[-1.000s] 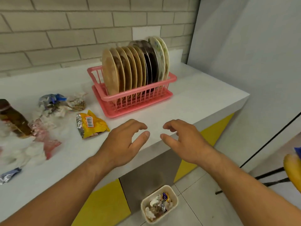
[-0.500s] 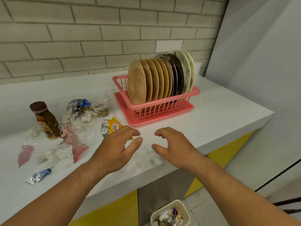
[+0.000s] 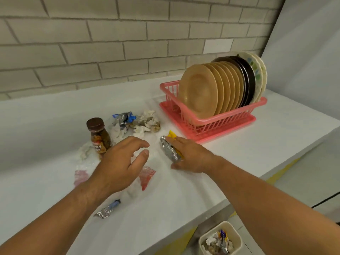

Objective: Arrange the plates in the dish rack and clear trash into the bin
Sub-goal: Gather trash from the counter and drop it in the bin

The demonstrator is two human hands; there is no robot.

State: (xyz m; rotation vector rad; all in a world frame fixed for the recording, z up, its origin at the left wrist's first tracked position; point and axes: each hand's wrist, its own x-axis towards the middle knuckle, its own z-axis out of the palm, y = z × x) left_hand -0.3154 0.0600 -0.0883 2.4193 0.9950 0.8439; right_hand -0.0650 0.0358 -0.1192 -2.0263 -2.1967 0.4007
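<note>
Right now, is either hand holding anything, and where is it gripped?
The right hand grips the yellow foil snack wrapper along its right side, still on the counter. The left hand is open, holding nothing.

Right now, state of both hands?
Left hand: open, empty, hovering over the trash on the counter.
Right hand: closing on the yellow wrapper, which lies on the counter; not lifted.

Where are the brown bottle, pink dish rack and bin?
brown bottle (image 3: 100, 139): head view, on its label.
pink dish rack (image 3: 217, 122): head view, front wall.
bin (image 3: 237, 234): head view, right rim.
</note>
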